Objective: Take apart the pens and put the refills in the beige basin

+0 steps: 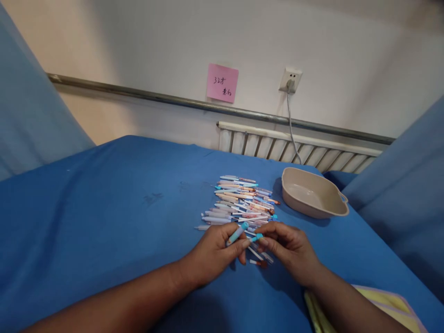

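Observation:
My left hand (217,252) is closed around a light-blue pen barrel (236,235) with a turquoise end, tilted up to the right. Between the two hands is a small turquoise pen part (257,237). My right hand (289,247) pinches its right end with thumb and fingertips, and my left thumb tip is close to or touching its other end. Just beyond and beneath both hands lies a spread of pens and pen parts (239,196) in pale blue, cream, pink and orange. A short brown-and-white piece (257,263) lies nearer to me, below the hands.
A beige plastic basin (312,192) stands to the right of the pens on the blue-covered surface (104,222). A yellow cloth (381,303) lies under my right forearm. Behind are a radiator (263,143), a metal rail (156,97), a plugged-in socket (290,79) and a pink note (222,83).

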`<state>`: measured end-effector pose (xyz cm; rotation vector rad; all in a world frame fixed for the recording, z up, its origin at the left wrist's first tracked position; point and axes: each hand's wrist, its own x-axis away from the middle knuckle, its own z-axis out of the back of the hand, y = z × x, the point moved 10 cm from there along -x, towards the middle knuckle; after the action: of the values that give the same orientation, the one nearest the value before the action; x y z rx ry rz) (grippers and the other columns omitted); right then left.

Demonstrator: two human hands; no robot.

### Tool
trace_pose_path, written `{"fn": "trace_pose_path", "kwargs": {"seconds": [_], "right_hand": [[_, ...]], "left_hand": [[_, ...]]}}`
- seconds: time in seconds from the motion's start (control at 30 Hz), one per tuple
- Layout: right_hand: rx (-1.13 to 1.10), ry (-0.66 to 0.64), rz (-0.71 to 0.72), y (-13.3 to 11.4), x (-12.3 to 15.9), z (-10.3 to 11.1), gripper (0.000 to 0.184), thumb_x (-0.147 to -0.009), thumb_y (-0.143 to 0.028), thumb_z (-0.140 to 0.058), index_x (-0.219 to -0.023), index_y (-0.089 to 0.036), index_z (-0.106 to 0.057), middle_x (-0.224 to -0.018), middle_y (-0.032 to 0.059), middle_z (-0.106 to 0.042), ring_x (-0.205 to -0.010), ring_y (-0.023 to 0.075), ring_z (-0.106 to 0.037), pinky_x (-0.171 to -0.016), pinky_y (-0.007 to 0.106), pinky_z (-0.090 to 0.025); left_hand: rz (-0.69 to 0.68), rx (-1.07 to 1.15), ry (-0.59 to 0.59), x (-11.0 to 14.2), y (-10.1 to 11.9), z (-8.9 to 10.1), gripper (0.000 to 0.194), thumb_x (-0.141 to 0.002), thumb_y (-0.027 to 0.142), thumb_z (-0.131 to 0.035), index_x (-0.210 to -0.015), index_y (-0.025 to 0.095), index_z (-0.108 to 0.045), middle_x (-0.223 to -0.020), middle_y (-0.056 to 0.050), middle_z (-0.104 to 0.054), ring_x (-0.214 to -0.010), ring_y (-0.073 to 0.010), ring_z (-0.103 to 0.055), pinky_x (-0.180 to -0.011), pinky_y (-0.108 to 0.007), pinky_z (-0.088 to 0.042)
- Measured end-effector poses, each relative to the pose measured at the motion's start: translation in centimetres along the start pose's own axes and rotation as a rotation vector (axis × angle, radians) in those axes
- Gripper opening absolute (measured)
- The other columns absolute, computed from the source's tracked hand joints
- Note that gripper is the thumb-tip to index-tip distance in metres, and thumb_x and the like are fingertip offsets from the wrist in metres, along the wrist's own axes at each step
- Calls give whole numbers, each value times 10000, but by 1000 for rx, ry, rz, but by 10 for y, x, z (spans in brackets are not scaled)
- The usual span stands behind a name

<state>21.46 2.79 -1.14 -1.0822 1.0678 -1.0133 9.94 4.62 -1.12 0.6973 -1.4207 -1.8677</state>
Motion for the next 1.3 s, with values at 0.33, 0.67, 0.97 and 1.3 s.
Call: {"fn": "trace_pose_path", "kwargs": {"seconds": [0.33,0.67,0.97,1.3], "right_hand": [[-247,61,-141,14,-2,-2,303,-769,-435,-680,-905,-172,-620,-622,-13,-617,-448,104,-545,-425,230,-481],[-106,237,-66,1,-3,24,319,-747,-466,-693,-887,-185,-639,-647,3,-638,-601,128,-594,-430,174,-396],[20,201,5,-4,-2,25,232,-821,-393,-632,-940,-193,-640,-711,15,-634,-658,136,-595,-466,184,-423],[208,172,144,-14,1,24,195,-862,-320,-577,-998,-208,-661,-807,37,-628,-663,136,-567,-508,211,-453]], "left_hand": [[108,207,-45,-4,-13,-2,366,-818,424,-585,-1038,131,-575,-587,43,-579,-369,-51,-357,-378,-172,-266],[120,64,-111,-3,-15,-2,505,-923,557,-290,-916,144,-580,-602,15,-567,-451,-88,-399,-447,-198,-310],[52,-189,-157,-5,-5,-2,464,-950,469,-330,-703,160,-573,-630,13,-549,-611,-121,-491,-601,-208,-373],[41,-246,-173,-4,-2,-5,427,-951,451,-336,-736,164,-567,-668,12,-560,-646,-132,-517,-625,-216,-375]]}}
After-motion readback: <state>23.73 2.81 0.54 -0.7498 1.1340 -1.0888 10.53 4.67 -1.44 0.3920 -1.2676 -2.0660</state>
